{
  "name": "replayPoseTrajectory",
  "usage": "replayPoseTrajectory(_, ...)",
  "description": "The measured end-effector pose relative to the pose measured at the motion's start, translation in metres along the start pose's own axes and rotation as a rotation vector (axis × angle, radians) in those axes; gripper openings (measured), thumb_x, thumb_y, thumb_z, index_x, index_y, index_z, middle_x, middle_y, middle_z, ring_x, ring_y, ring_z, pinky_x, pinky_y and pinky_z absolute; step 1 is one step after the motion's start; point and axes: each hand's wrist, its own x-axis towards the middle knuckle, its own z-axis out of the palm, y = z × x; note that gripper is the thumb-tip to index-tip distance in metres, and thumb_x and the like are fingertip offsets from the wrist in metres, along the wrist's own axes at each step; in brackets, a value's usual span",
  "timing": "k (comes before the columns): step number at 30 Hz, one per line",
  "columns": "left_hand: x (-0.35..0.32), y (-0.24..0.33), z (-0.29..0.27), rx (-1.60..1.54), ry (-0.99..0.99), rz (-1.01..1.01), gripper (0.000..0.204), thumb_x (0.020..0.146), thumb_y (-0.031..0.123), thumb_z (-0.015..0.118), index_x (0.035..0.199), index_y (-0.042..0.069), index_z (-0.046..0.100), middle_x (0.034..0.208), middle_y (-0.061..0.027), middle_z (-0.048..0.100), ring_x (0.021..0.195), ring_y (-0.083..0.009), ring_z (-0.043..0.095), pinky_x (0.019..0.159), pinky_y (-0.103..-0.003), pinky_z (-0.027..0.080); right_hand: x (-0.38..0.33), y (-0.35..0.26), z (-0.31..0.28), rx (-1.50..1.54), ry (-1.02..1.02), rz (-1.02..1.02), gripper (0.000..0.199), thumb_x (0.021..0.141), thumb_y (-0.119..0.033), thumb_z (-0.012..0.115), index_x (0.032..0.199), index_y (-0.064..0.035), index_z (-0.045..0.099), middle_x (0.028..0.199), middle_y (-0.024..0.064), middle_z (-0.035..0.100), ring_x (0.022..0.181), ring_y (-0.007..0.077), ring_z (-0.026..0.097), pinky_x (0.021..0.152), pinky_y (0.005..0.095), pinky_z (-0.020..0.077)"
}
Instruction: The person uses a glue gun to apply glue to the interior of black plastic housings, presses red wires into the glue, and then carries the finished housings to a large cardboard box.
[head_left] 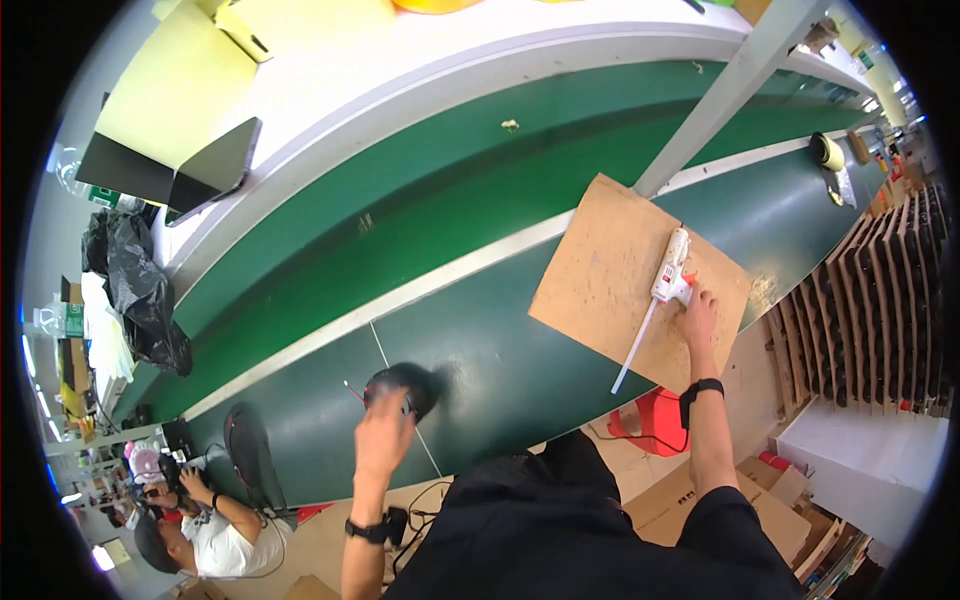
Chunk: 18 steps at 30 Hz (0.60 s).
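My right hand [697,318] rests on a white glue gun [671,266] that lies on a brown cardboard sheet [600,280], fingers at its red trigger. A white glue stick [637,347] sticks out of the gun's back end toward me. My left hand [385,432] is raised over the green bench [480,340] and grips a small dark round object [402,387], blurred, with a thin red wire at its left side.
A grey metal post [725,95] rises from behind the cardboard. A tape roll [826,150] lies at the far right of the bench. Stacked cardboard pieces [880,300] stand to the right. Another person [205,520] sits at lower left.
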Motion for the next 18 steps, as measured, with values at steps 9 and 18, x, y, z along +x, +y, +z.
replayPoseTrajectory(9, 0.153, 0.137, 0.188, 0.13, -0.252, 0.35, 0.068, 0.09, 0.018, 0.064, 0.153, 0.016, 0.04, 0.165, -0.0179, 0.023, 0.154, -0.0367, 0.02, 0.118, -0.051, 0.033, 0.019, -0.015, -0.004, 0.296, -0.025, -0.168, 0.075, 0.072, -0.016, 0.07, 0.143, -0.0083, 0.048, 0.11, 0.0226, 0.066, 0.101, 0.042, 0.065, 0.088, 0.049, 0.0516)
replayPoseTrajectory(18, 0.039, 0.11, 0.19, 0.137, -0.376, 0.173, 0.072, 0.085, 0.03, 0.07, 0.15, 0.013, 0.044, 0.154, -0.0225, 0.035, 0.146, -0.0369, 0.032, 0.111, -0.052, 0.04, -0.089, 0.034, -0.046, 1.449, -0.423, 0.352, 0.044, 0.095, -0.011, 0.059, 0.138, -0.0066, 0.05, 0.077, 0.0049, 0.055, 0.058, 0.011, 0.051, 0.049, 0.0262, 0.0428)
